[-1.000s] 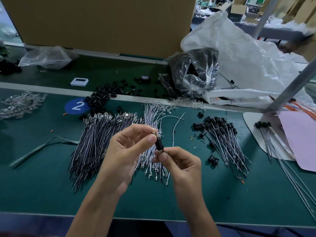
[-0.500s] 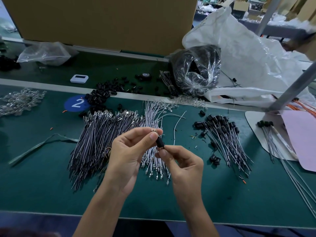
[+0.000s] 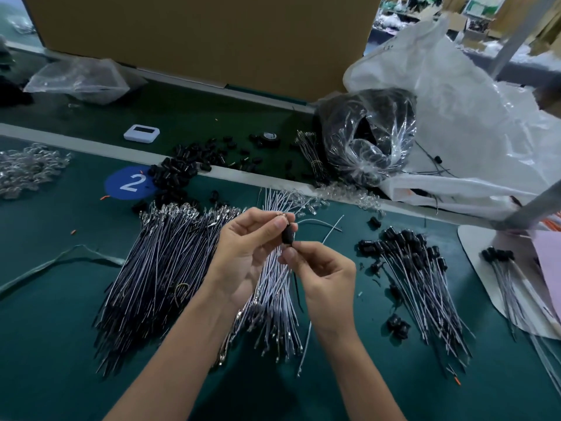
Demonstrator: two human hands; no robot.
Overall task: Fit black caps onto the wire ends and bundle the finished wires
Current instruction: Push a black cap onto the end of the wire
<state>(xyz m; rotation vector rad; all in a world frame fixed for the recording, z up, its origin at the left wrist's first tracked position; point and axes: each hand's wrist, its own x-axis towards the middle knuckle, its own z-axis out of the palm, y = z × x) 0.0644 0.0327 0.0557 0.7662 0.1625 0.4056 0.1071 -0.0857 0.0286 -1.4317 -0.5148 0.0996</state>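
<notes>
Right now the left hand (image 3: 243, 253) pinches the shiny metal tip of a thin grey wire (image 3: 283, 218) between its thumb and first finger. The right hand (image 3: 324, 275) pinches the same wire just under a small black cap (image 3: 287, 237). The cap sits on the wire between the two hands, up in the air above the green tabletop (image 3: 60, 344). The tip pokes out of the top of the cap, so I think the step in hand is sliding this cap into its place.

Next, the cap most likely needs a push or a pull along the wire until it sits snug at the end. The fingers must hold tight so the thin wire does not bend. After that, the wire should go with the done ones.

Under the hands lies a big heap of bare grey wires (image 3: 158, 268) with no caps. To the right lies a smaller pile of capped wires (image 3: 425, 284), not tied up. Beyond the heap, loose black caps (image 3: 179, 174) lie scattered beside a round blue sticker (image 3: 129, 184) with a 2 on it. Many wires have no cap, so I think the job is far from done.
</notes>
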